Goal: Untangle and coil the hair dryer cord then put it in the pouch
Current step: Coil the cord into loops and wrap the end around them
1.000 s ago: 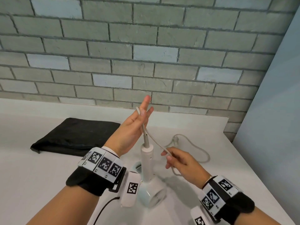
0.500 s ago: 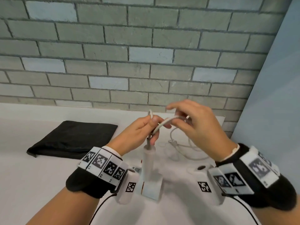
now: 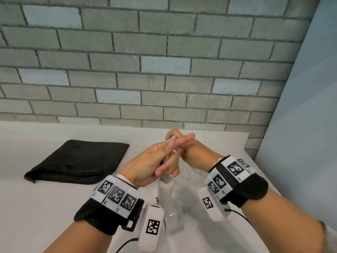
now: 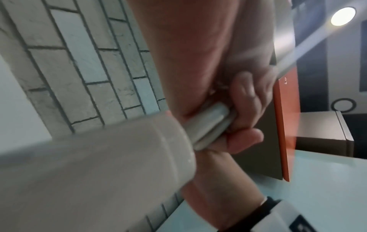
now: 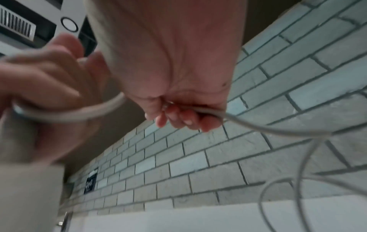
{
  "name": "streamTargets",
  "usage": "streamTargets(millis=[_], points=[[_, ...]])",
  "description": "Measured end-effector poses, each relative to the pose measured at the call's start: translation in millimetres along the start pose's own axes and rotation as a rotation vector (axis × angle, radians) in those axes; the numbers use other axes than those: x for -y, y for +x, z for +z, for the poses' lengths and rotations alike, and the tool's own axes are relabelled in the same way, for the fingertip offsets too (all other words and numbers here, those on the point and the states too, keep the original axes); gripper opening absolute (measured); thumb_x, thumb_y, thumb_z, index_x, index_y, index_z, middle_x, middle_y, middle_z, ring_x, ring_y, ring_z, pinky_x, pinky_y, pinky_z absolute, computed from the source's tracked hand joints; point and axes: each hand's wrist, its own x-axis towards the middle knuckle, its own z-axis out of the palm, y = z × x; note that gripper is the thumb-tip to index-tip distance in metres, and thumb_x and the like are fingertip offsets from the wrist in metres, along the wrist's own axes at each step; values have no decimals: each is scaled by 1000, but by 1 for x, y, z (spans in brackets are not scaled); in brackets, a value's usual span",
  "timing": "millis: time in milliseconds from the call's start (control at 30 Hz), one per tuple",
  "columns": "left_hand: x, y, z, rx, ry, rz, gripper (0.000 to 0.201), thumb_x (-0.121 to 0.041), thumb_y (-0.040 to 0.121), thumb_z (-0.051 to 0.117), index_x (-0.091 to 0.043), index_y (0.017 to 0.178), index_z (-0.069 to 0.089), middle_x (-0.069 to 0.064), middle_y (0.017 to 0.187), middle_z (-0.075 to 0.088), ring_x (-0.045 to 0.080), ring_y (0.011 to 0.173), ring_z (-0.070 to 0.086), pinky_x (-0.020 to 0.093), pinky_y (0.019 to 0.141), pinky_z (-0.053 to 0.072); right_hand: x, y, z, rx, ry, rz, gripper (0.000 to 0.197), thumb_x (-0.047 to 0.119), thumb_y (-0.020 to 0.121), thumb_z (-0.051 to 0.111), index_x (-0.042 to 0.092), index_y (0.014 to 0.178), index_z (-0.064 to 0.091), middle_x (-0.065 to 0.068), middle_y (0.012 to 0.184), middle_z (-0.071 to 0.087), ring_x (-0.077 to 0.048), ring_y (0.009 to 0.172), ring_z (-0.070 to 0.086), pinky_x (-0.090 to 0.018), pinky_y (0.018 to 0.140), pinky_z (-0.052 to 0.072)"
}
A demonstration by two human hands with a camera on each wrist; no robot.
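A white hair dryer (image 3: 168, 201) stands on its head on the white counter, handle (image 4: 95, 164) up. Just above the handle my left hand (image 3: 160, 161) grips folded loops of the white cord (image 4: 208, 124). My right hand (image 3: 184, 143) sits right behind the left, fingers curled round the cord (image 5: 206, 110), which leads from the left hand's bundle (image 5: 65, 114) through the right hand and hangs down in loose loops (image 5: 298, 157). The black pouch (image 3: 78, 161) lies flat on the counter to the left, apart from both hands.
The white counter (image 3: 36, 207) meets a grey brick wall (image 3: 145, 79) at the back and a pale blue wall (image 3: 300, 143) on the right. Black wrist-camera cables (image 3: 238, 216) trail near the front edge.
My right hand rose from low on the counter with a stretch of cord, then came in behind my left. My left hand's fingers closed round the loops.
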Motion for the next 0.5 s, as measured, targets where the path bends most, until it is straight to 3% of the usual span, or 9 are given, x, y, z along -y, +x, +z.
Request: streamTargets(millis=[67, 100, 133, 167, 233, 267, 400, 500], points=[[2, 0, -1, -24, -5, 2, 58, -46, 78, 42, -21, 130, 44, -10, 31, 42, 1, 33, 35, 17, 55, 45, -5, 2, 16, 34, 13, 18, 44, -3, 90, 38, 33, 113, 47, 20, 73, 32, -2, 67, 36, -23, 67, 31], [3, 0, -3, -27, 17, 21, 60, -47, 78, 43, -25, 134, 39, -8, 37, 50, 2, 36, 39, 18, 58, 45, -10, 1, 25, 27, 58, 16, 39, -2, 90, 41, 20, 122, 45, 20, 72, 34, 2, 65, 37, -20, 63, 34], [3, 0, -6, -28, 31, 41, 63, -49, 78, 47, -29, 137, 34, -6, 50, 62, 2, 40, 44, 20, 61, 46, -16, -1, 36, 22, 109, 19, 32, 2, 90, 43, 16, 119, 44, 19, 71, 39, 4, 64, 40, -16, 61, 36], [2, 0, -8, -37, 20, 54, 67, -50, 77, 51, -33, 138, 30, -4, 71, 71, 4, 45, 50, 23, 64, 46, -23, -5, 46, 34, 152, 41, 25, 7, 92, 42, 20, 114, 42, 16, 70, 44, 1, 63, 45, -15, 61, 39], [2, 0, -12, -96, -53, 60, 66, -45, 79, 58, -38, 137, 28, -6, 110, 70, 8, 65, 63, 23, 59, 51, -35, -17, 65, 65, 215, 95, 16, 16, 95, 38, 20, 110, 43, 8, 68, 52, -7, 62, 52, -25, 69, 47], [2, 0, -13, -140, -79, 68, 61, -40, 83, 57, -39, 137, 28, -10, 119, 66, 9, 76, 66, 23, 59, 54, -41, -23, 71, 59, 275, 114, 12, 18, 95, 38, 20, 106, 44, 5, 68, 54, -8, 61, 54, -31, 75, 48], [3, 2, -22, -308, -107, 162, 49, -17, 93, 34, -49, 129, 30, -23, 129, 51, 10, 113, 61, 30, 84, 56, -55, -43, 76, 26, 402, 74, 17, 15, 92, 46, 31, 87, 49, 9, 73, 56, -4, 70, 57, -32, 83, 47], [3, 2, -27, -378, -50, 194, 55, -8, 96, 28, -56, 124, 29, -29, 128, 47, 6, 125, 48, 30, 103, 38, -64, -55, 71, -12, 379, 51, 16, 16, 88, 53, 32, 88, 56, 18, 79, 58, 3, 80, 55, -20, 82, 43]])
